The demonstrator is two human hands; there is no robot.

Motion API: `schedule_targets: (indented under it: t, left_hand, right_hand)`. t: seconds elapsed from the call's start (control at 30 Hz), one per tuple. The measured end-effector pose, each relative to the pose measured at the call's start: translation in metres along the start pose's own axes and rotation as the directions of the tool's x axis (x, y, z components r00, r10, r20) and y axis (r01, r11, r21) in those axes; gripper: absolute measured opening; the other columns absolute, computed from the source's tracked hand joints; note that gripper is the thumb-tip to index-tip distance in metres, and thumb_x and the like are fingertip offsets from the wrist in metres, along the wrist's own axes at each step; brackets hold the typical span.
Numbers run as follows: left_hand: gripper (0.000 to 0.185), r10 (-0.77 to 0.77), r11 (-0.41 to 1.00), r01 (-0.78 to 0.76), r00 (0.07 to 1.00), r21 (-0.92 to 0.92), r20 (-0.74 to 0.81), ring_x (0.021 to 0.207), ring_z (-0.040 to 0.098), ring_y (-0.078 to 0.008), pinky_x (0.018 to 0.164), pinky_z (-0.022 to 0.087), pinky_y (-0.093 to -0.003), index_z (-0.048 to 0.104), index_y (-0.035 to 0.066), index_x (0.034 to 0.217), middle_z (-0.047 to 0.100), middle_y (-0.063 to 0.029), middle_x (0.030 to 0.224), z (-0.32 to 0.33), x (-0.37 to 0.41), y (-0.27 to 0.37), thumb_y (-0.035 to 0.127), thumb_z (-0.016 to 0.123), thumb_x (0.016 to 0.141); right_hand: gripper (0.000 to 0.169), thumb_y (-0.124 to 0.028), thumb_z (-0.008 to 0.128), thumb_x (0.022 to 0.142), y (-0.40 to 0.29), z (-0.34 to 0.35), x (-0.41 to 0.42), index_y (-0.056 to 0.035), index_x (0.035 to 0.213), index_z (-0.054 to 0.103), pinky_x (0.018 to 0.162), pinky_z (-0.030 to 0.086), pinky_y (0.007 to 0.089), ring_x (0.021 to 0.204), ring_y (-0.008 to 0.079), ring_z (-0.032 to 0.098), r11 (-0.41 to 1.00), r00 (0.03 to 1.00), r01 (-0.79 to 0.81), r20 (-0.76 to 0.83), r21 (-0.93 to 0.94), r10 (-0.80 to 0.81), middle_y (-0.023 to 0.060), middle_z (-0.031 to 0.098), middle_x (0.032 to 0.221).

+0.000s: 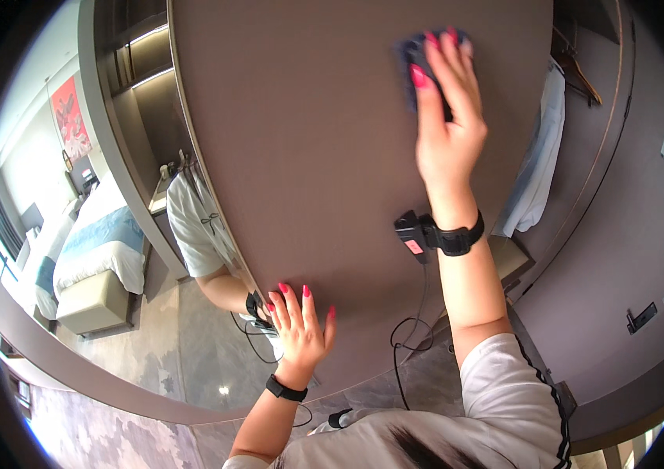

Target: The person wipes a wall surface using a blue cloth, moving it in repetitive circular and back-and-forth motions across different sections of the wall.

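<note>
My right hand [452,111] presses a dark blue-grey cloth [408,50] against the upper right part of a brown door panel [308,146]. The fingers lie over the cloth, and the picture is slightly blurred there. Lower down, my left hand [299,334] rests on the same panel with its fingers spread and nothing held. Its fingertips lie beside the panel's thin metal edge, where a mirror [208,334] adjoins. Each wrist bears a black strap; a small black device [412,234] with a cable sits on the right one.
Behind the panel's right edge hang a white garment [534,158] and a wooden hanger [581,76]. A door with a dark handle [641,318] stands at the far right. The mirror reflects beds and a bench [96,302]. A loose cable [397,369] dangles below my right arm.
</note>
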State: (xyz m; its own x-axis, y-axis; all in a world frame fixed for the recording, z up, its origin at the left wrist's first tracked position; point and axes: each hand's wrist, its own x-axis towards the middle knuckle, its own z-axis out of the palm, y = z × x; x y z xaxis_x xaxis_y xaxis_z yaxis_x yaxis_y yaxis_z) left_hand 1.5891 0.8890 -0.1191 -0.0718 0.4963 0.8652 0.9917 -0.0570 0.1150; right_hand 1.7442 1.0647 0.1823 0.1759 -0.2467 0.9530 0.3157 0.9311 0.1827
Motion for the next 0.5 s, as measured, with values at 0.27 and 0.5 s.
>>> schedule_targets:
  t: [0.27, 0.5]
  left_hand:
    - [0.082, 0.029, 0.997, -0.029, 1.0, 0.073, 0.003, 0.142, 0.01, -0.0624, 0.113, 0.012, -0.0682, 0.026, -0.003, 0.15, 0.015, -0.042, 0.154, -0.001, -0.001, -0.003, 0.028, 0.068, 0.087]
    - [0.077, 0.051, 0.998, -0.051, 0.999, 0.042, -0.01, 0.141, 0.013, -0.0625, 0.112, 0.014, -0.0682, 0.031, 0.0, 0.149, 0.017, -0.0412, 0.154, 0.003, 0.0, -0.004, 0.029, 0.068, 0.088]
  right_hand:
    - [0.041, -0.015, 0.064, 0.09, -0.097, 0.036, -0.023, -0.0198, 0.131, 0.065, 0.11, 0.035, 0.0452, 0.136, 0.0217, 0.049, 0.956, 0.886, 0.222, 0.37, 0.193, -0.281, 0.001, 0.057, 0.142]
    - [0.033, -0.018, 0.057, 0.093, -0.101, 0.003, -0.091, -0.0156, 0.123, 0.07, 0.113, 0.035, 0.0401, 0.132, 0.0177, 0.054, 0.836, 0.65, 0.313, 0.541, 0.45, -0.534, -0.0012, 0.062, 0.136]
